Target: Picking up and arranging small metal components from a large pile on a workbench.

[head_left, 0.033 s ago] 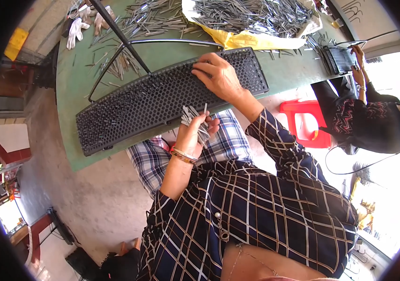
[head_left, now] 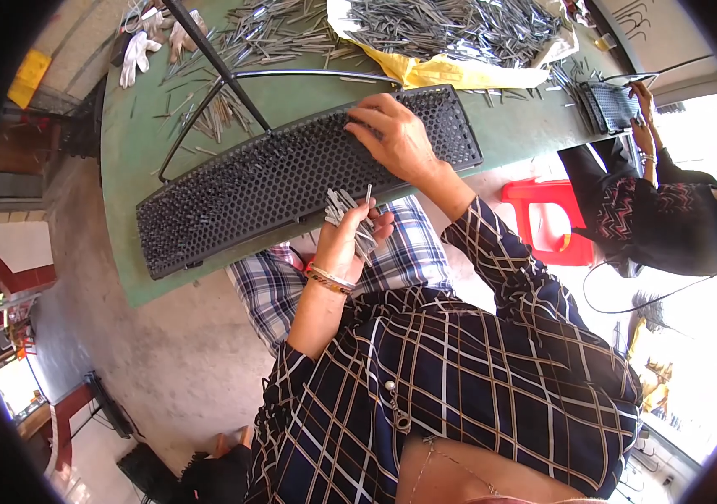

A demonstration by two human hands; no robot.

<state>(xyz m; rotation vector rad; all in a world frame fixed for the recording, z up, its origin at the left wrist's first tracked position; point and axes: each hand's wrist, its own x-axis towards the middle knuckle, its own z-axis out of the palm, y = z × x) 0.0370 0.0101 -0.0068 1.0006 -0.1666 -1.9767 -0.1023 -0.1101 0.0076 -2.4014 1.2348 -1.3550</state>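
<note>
A long black perforated panel [head_left: 291,189] lies slanted along the near edge of the green table, many of its holes at the left end filled with short dark strips. My left hand [head_left: 346,239] is closed around a bundle of thin grey metal strips [head_left: 343,210], just below the panel's near edge; one strip sticks up by the thumb. Over the panel's upper right part, my right hand [head_left: 392,134] rests with bent fingers, thumb and fingertips close together at the holes. Whatever those fingertips hold is too small or hidden to make out.
Loose metal strips [head_left: 283,34] lie across the green table [head_left: 136,160], with a large heap on a yellow-and-white sack [head_left: 451,74]. A black metal stand [head_left: 207,63] rises behind the panel. To the right, another person [head_left: 661,210] works at a similar panel [head_left: 610,107] near a red stool [head_left: 543,223].
</note>
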